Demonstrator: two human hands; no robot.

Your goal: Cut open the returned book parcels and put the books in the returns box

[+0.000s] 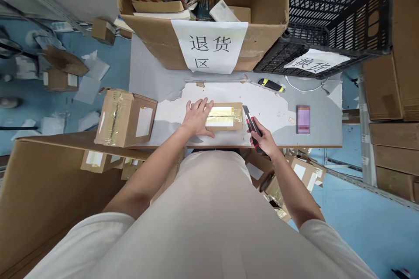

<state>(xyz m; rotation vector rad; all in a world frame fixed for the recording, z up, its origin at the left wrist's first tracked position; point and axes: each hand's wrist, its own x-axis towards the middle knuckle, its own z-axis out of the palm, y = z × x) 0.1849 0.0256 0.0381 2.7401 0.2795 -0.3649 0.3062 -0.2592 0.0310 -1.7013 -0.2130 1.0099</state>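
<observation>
A small cardboard box (236,124) with yellowish tape and a pale label on top lies on the white-covered part of the table. My left hand (197,117) spans its left end, thumb by the near edge and fingers towards the far edge, holding it. My right hand (266,141) is closed round a black and red utility knife (252,126). The blade end points away from me, close beside the box's right end. Behind the box lies a second knife, black and yellow (271,85).
A large carton (150,43) with books and a paper sign stands at the back, beside a black plastic crate (360,43). A taped box (126,117) sits at the table's left edge. A purplish, blurred rectangular object (303,119) lies right. Several boxes (299,170) are below the table.
</observation>
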